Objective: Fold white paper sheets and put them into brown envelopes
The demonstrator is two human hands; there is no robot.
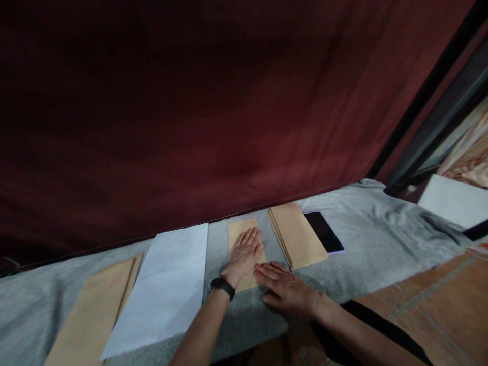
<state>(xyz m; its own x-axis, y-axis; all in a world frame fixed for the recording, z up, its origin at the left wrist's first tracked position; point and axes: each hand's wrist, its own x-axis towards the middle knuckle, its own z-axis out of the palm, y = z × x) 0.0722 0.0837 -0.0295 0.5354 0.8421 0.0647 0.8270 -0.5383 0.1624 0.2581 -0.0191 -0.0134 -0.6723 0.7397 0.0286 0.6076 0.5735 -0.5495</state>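
Note:
A single brown envelope (241, 225) lies flat on the grey cloth in front of me. My left hand (244, 254), with a black band on its wrist, rests flat on the middle of it, fingers stretched out. At the envelope's lower right edge, my right hand (284, 288) lies with fingers extended, the fingertips touching it. Just to the right sits a stack of brown envelopes (299, 236), partly over a dark phone or tablet (324, 232). Left of my hands are white paper sheets (168, 284), which overlap another pile of brown envelopes (93, 300).
The grey cloth (385, 234) covers a long narrow surface, wrinkled at its right end. A dark red curtain or panel (229, 112) rises directly behind it. At the right are dark posts (430, 96), a white board (453, 200) and a tiled floor (442, 300).

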